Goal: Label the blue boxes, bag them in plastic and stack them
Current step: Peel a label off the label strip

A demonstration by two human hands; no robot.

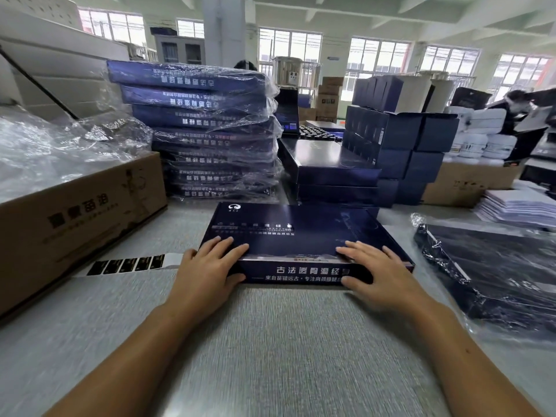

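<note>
- Blue box (301, 233): flat, dark navy, white print on lid and near wall; it lies on the bench (270, 341) just in front of the bagged stack (210, 130).
- Your left grip (207, 272) and right grip (382, 275): fingers spread straight on the lid, thumbs against the near wall.
- Your right thumb cuts off the wall print; the lid print is blurred.

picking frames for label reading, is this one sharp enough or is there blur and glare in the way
Head view: the print on the near side of the blue box reads clearly; the right hand and the table look motion-smeared; plastic on the stack of bagged boxes throws glare over its print; the windows are blown out; the wide lens bows the edges.
</note>
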